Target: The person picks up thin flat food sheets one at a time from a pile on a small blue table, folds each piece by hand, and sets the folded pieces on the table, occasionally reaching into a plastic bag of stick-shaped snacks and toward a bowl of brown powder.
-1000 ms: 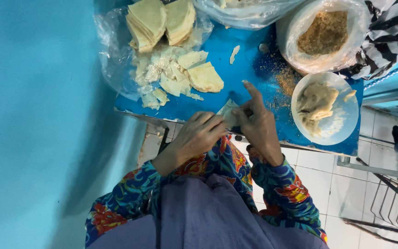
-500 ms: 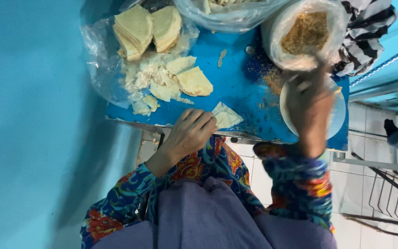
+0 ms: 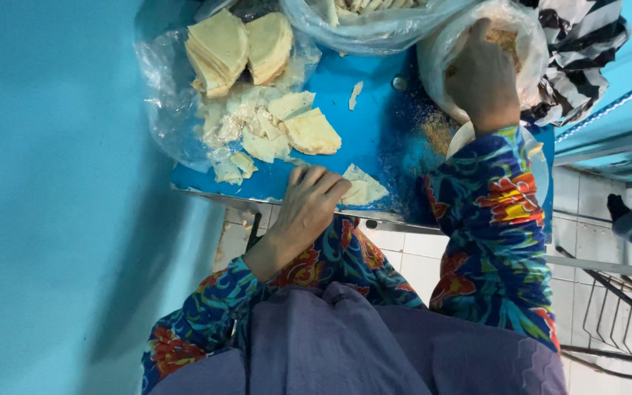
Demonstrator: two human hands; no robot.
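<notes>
Flat-fingered, my left hand (image 3: 309, 201) pressed a folded pastry wrapper (image 3: 362, 187) onto the blue table (image 3: 374, 124) at its near edge. Right hand (image 3: 483, 73): sunk into a plastic-lined bowl of brown filling (image 3: 510, 36); fingers hidden, grip not determinable. Stacked wrappers (image 3: 235, 47) and torn scraps (image 3: 257, 132) lay on clear plastic beyond.

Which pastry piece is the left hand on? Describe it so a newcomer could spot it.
Start at the blue table and follow its near edge. The left hand rests its fingertips on a single folded pastry piece there. It lies alone by the edge, apart from the loose heap on clear plastic farther back.
</notes>
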